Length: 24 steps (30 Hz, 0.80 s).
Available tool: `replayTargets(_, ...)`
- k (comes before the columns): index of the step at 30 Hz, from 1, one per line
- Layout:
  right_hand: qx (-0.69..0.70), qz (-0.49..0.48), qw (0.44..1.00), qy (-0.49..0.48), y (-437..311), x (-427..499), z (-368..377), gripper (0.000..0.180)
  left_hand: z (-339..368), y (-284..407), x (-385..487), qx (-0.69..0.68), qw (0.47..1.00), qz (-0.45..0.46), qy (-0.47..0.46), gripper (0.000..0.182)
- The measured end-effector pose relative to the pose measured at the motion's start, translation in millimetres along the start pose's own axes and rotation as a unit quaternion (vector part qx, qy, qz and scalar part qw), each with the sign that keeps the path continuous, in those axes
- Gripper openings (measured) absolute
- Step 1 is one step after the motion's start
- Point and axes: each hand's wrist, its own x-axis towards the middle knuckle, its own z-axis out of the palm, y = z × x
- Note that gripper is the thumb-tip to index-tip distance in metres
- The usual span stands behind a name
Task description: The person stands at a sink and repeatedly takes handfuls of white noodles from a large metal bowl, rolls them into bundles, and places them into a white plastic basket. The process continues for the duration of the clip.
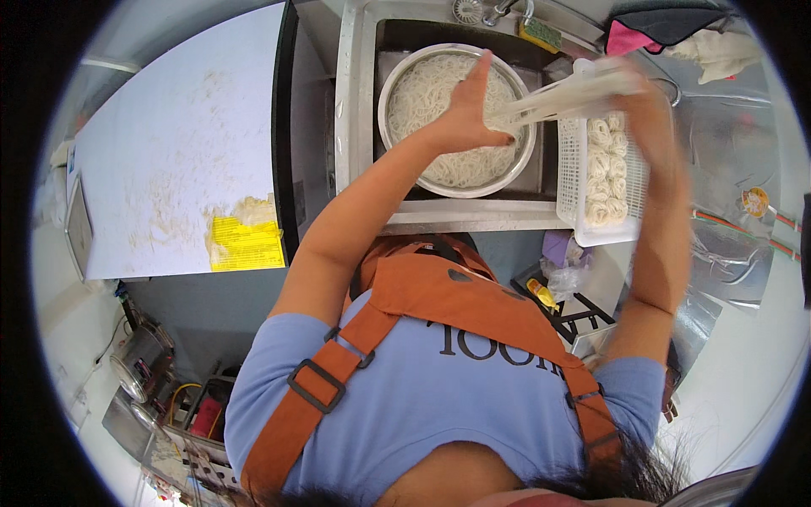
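Observation:
A round metal bowl [383,120] full of white noodles [424,82] stands inside the sink. Over it my left hand [466,117] is spread, thumb well apart from the fingers. A stretched hank of noodles [564,98] runs from beside that palm up to my right hand [643,101], which is blurred and grips the hank's far end. Below the right hand and forearm is a white plastic basket [571,171]. Several coiled noodle bundles [606,168] lie in it in rows. My right forearm hides part of the basket's right side.
The steel sink [355,114] has a faucet [500,11] and a green-yellow sponge [540,35] at its back edge. Left of it is a white-topped surface [171,146] bearing a yellow label [247,244]. Cloths [665,35] lie at the back right.

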Motion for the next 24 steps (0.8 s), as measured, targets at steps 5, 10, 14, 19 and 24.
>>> replayTargets(5,0.282,0.107,0.946,-0.122,64,-6,126,0.034,36,-31,10,-0.155,0.874,-0.313,-0.338,0.039)
replayTargets(10,0.735,0.222,0.638,-0.061,100,-34,164,0.048,53,-86,-17,-0.132,0.913,-0.258,-0.288,0.024)
replayTargets(14,0.623,0.358,0.666,-0.200,147,-58,199,0.040,50,-107,-10,-0.032,0.885,-0.339,-0.317,0.022)
replayTargets(19,0.688,0.411,0.580,0.150,192,-62,238,0.040,76,-84,-31,0.072,0.858,-0.224,-0.456,0.021)
replayTargets(24,0.780,0.352,0.512,-0.078,205,-73,214,0.038,71,-105,-42,0.062,0.894,-0.219,-0.385,0.021)
